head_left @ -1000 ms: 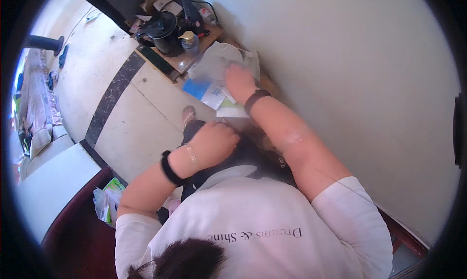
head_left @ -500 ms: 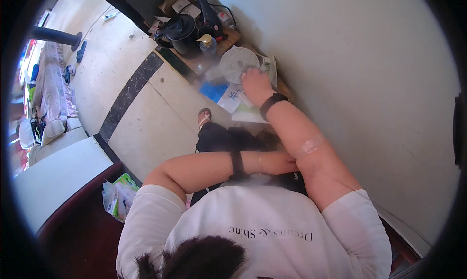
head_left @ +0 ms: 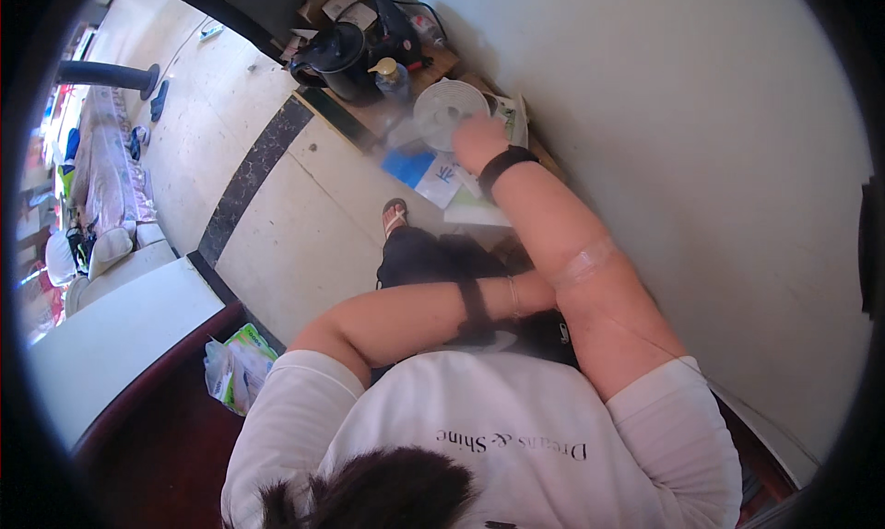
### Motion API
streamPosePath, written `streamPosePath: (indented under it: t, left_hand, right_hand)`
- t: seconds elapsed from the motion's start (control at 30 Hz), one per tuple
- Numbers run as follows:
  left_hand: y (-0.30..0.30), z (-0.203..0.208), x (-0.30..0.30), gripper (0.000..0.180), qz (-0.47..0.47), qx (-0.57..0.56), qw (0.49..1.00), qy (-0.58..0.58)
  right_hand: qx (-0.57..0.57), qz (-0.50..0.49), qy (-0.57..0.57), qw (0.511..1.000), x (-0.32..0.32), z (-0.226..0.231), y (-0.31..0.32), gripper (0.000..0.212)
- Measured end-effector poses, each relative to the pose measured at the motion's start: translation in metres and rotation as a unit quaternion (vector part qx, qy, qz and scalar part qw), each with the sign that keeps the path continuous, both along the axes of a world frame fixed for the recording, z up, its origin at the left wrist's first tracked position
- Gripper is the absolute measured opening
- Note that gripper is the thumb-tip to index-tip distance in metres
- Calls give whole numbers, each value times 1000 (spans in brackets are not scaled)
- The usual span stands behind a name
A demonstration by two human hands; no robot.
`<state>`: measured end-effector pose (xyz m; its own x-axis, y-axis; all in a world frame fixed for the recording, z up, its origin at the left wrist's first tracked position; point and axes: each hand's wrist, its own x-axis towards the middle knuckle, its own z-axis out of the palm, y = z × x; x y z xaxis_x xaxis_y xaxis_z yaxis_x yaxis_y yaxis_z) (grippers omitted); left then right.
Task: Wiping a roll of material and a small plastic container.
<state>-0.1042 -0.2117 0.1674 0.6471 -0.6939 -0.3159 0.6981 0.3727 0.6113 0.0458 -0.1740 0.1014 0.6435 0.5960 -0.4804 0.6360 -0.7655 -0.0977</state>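
My right hand [head_left: 480,142] reaches over a low wooden table [head_left: 449,65] and overlaps the near right edge of a white round ribbed disc [head_left: 447,105]. Its fingers are blurred and partly turned away, so I cannot tell whether it grips anything. Crossing my lap, my left hand [head_left: 535,292] goes under my right forearm, close to the elbow. Its fingers are hidden there. A shiny strip of clear film [head_left: 583,263] lies around that forearm. Both wrists wear black bands. Below the disc lie a blue and white packet [head_left: 426,174] and a white sheet [head_left: 475,210].
A black kettle [head_left: 339,57], a pump bottle [head_left: 391,77] and a dark appliance [head_left: 395,31] stand farther back on the table. A pale wall [head_left: 682,142] bounds the right. At left are a bag of packets [head_left: 241,368] and a white tabletop [head_left: 124,354].
My right hand has pulled back slightly from the disc, and its fingers show less. My left forearm has shifted a little to the right. The whole view has tilted slightly.
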Motion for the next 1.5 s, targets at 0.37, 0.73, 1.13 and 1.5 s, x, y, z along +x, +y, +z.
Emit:
streamPosePath:
  t: [0.37,0.73,1.13,1.5]
  left_hand:
    - [47,6,-12,21,-127,-91,988,-10]
    - [29,-9,10,27,-140,48,981,-128]
    - [66,-44,19,26,-130,-206,966,81]
    - [56,35,62,35,-83,-42,995,-36]
  right_hand:
    - [-30,35,39,998,10,11,-7,24]
    - [29,2,5,1000,16,1,-6,21]
    - [36,-55,86,994,23,6,-8,20]
    - [-4,-103,139,985,33,16,-6,25]
